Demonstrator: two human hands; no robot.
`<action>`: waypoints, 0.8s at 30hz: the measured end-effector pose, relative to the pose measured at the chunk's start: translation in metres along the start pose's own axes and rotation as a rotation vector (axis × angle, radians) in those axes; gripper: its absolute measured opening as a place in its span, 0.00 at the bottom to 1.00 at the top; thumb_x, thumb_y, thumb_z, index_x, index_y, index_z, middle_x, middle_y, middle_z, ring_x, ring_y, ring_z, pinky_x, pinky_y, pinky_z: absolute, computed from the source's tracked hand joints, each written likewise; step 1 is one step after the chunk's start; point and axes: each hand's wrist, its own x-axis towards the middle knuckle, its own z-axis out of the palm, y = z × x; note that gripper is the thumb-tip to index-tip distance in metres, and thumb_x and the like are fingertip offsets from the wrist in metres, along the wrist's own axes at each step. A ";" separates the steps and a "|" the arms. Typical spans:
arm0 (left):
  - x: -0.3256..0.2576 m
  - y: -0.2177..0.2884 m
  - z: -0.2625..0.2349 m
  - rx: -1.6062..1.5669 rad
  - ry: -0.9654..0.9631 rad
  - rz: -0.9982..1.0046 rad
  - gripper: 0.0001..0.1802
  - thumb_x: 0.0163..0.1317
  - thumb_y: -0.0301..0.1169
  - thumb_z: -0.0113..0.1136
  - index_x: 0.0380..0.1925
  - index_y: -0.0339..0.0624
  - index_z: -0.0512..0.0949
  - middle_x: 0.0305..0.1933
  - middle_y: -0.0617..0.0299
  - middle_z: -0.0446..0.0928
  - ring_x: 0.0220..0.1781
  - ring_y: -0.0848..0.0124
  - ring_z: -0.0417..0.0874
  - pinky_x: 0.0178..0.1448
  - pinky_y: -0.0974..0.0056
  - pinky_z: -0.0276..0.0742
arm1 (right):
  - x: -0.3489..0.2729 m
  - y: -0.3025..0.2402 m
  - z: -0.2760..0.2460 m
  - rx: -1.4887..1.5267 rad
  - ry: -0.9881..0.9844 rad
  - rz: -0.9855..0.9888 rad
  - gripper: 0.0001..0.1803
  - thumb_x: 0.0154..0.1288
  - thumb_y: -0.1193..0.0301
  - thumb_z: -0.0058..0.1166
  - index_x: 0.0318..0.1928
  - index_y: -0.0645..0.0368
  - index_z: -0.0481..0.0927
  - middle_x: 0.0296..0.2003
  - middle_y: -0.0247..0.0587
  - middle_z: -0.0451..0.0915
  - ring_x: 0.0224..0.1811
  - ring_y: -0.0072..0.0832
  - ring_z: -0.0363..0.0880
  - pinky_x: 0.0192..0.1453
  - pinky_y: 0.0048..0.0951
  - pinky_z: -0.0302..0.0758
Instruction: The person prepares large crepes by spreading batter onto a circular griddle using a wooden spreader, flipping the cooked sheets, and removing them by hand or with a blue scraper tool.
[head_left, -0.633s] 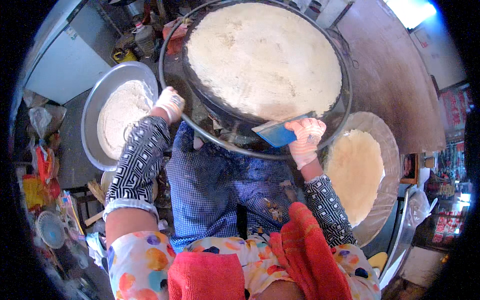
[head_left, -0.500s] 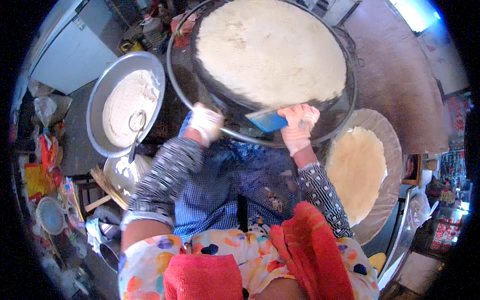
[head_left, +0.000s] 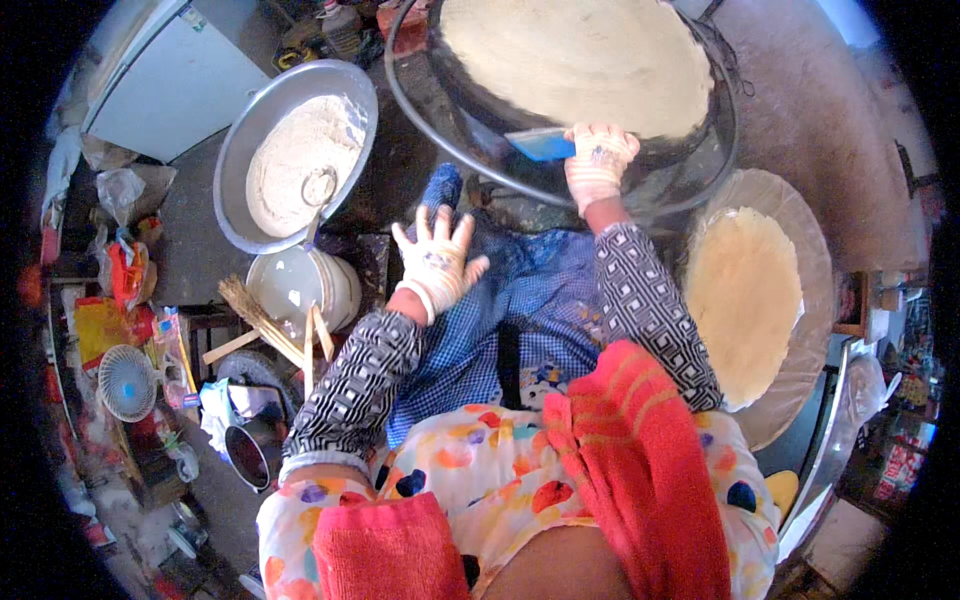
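A wide round griddle (head_left: 470,150) at the top carries a thin pale flatbread (head_left: 575,55) spread over it. My right hand (head_left: 597,163), in a light glove, grips a blue scraper (head_left: 540,144) at the griddle's near edge. My left hand (head_left: 437,256), also gloved, rests with fingers spread on the blue checked apron (head_left: 510,320) over my lap, holding nothing. A metal basin of pale batter (head_left: 295,160) with a ladle (head_left: 318,190) in it sits to the left.
A glass tray (head_left: 800,360) with stacked finished flatbreads (head_left: 742,300) lies at the right. A white bucket (head_left: 300,285), wooden sticks (head_left: 265,325), a small fan (head_left: 127,380), a dark cup (head_left: 250,450) and packets crowd the left floor. A red cloth (head_left: 640,460) lies over my shoulder.
My left hand left the batter basin, swung right and came down onto the apron with fingers spread. My right hand stays on the scraper at the griddle's edge.
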 end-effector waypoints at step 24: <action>0.000 -0.012 0.021 -0.079 -0.033 -0.205 0.42 0.59 0.55 0.58 0.71 0.55 0.57 0.75 0.44 0.49 0.75 0.37 0.48 0.69 0.32 0.51 | 0.019 -0.014 -0.002 -0.089 -0.073 0.049 0.05 0.53 0.66 0.56 0.31 0.39 0.81 0.35 0.31 0.81 0.46 0.34 0.76 0.54 0.44 0.61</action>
